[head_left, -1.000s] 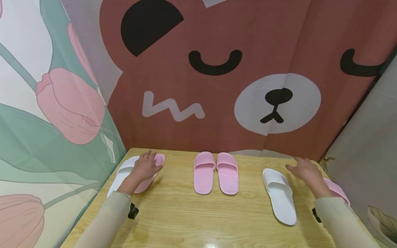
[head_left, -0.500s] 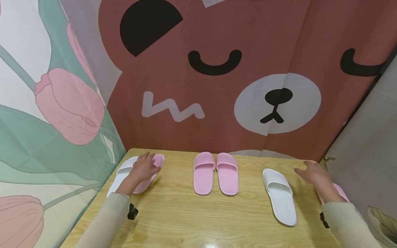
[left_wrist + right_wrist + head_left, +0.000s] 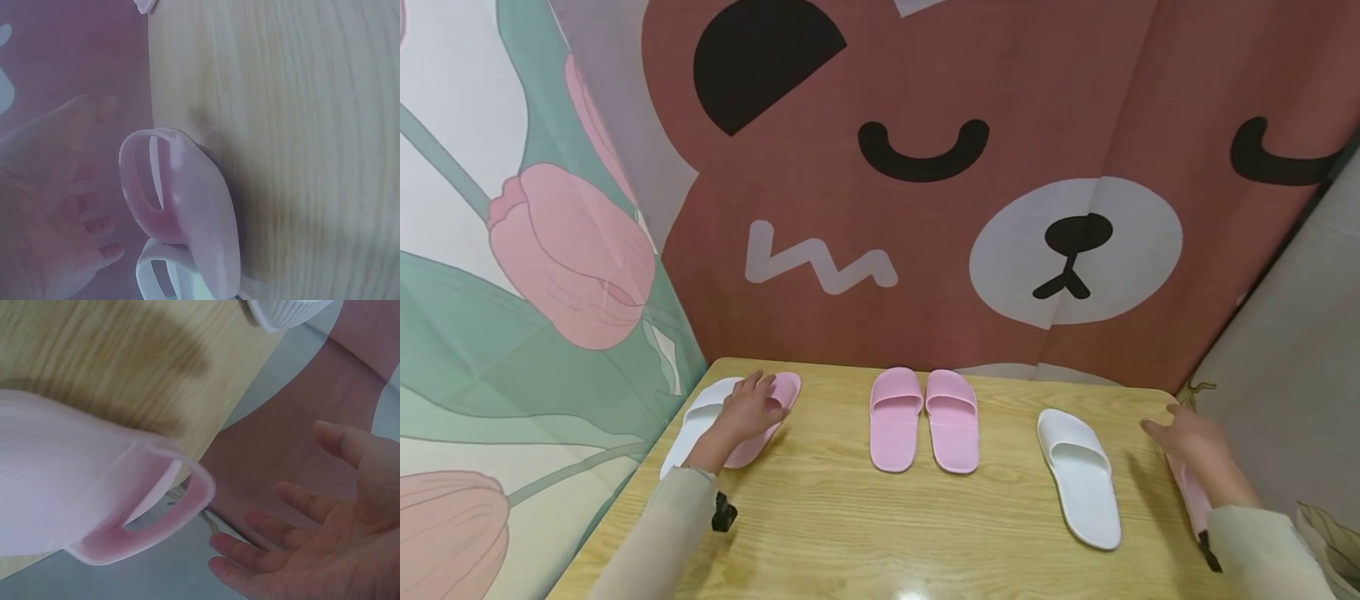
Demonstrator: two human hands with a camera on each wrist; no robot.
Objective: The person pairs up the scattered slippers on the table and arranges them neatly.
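Note:
My left hand (image 3: 747, 417) hovers over a pink slipper (image 3: 786, 387) at the table's back left, its fingers loosely spread. Against that slipper lies a white slipper (image 3: 679, 442), partly covered by my wrist. In the left wrist view, a gap separates the hand (image 3: 44, 231) from the pink strap. At the right edge, my right hand (image 3: 1198, 446) is above another pink slipper (image 3: 1189, 496), mostly hidden under the arm. The right wrist view has this hand (image 3: 300, 547) with fingers apart and nothing in them, beside the slipper's strap opening (image 3: 156, 528).
Two pink slippers, one (image 3: 892, 442) left and one (image 3: 953, 442) right, lie side by side at the back middle of the wooden table (image 3: 850, 542). A single white slipper (image 3: 1088, 500) lies angled to their right. A bear-print curtain (image 3: 925, 308) hangs behind the table.
My right hand has moved right, away from the white slipper and over the pink one at the right edge. The left hand and the slippers have stayed about where they were.

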